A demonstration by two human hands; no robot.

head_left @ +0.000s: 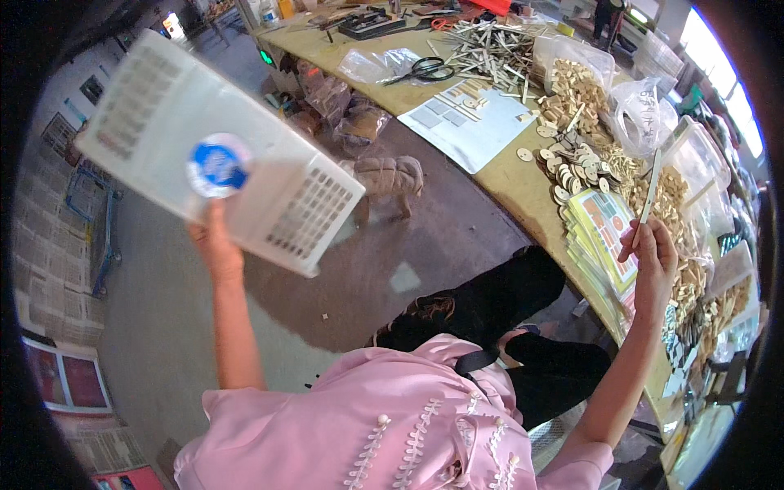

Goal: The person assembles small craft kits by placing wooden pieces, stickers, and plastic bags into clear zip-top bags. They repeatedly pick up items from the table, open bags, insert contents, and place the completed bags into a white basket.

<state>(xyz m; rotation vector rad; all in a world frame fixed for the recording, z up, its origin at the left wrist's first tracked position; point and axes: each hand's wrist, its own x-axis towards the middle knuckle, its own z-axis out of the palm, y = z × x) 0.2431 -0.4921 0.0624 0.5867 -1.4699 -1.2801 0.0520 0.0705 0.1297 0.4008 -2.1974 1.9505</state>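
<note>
My left hand grips a white plastic basket by its lower edge and holds it up over the floor. The basket is tilted, slightly blurred, with slotted ends and a round blue-and-white sticker. In the fingers of my right hand, a thin pale strip points upward above the table. Beneath that hand lies a stack of colourful printed sheets. Just beyond it are wooden discs and small wooden pieces.
The worktable curves along the right. On it are a white sheet with small flat pieces, black scissors, a heap of strips and plastic tubs. A padded stool stands beside the table; a blue-framed cart is far left.
</note>
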